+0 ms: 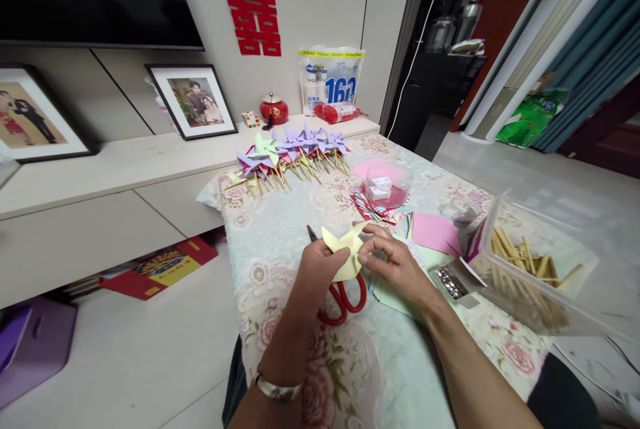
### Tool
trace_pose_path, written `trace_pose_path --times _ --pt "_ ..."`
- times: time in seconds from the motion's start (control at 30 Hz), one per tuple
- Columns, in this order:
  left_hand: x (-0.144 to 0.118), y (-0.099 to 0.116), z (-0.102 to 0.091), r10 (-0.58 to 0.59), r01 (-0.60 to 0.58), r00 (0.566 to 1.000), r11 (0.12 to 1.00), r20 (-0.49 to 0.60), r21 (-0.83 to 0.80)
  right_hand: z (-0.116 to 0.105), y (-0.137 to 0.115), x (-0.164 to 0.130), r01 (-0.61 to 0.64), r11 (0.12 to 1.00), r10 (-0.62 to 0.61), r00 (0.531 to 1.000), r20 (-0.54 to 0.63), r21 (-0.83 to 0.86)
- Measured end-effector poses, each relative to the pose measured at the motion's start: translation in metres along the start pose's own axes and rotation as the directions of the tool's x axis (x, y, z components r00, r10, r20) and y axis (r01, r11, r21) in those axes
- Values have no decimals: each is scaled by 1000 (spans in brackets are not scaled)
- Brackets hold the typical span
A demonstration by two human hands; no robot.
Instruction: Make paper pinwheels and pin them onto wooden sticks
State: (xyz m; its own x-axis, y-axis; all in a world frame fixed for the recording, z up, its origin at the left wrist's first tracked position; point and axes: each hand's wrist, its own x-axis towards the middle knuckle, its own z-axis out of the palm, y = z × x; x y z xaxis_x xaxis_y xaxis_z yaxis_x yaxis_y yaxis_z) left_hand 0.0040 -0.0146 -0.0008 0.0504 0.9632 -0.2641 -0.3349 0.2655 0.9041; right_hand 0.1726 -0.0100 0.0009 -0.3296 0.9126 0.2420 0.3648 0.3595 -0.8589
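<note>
My left hand and my right hand together pinch a pale yellow folded paper piece just above the table with its floral cloth. Red-handled scissors lie on the cloth right under the hands, with the blade tip poking out to the far left. Loose sheets of pink paper and light green paper lie by my right hand. A row of finished paper pinwheels on wooden sticks lies at the table's far end.
A clear plastic box holding wooden sticks stands at the right edge. A small clear container sits on pink paper mid-table. A low cabinet on the left carries framed photos, a red jar and a bag.
</note>
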Motion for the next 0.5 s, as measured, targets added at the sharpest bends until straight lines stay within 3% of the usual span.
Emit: trace_pose_path --times 0.27,0.5 --pt "0 -3 2 3 -3 1000 1000 3 29 6 2 0 -34 999 36 995 -91 26" --pt "0 -3 3 -12 11 1000 999 12 50 8 1 0 -35 999 36 995 -97 19"
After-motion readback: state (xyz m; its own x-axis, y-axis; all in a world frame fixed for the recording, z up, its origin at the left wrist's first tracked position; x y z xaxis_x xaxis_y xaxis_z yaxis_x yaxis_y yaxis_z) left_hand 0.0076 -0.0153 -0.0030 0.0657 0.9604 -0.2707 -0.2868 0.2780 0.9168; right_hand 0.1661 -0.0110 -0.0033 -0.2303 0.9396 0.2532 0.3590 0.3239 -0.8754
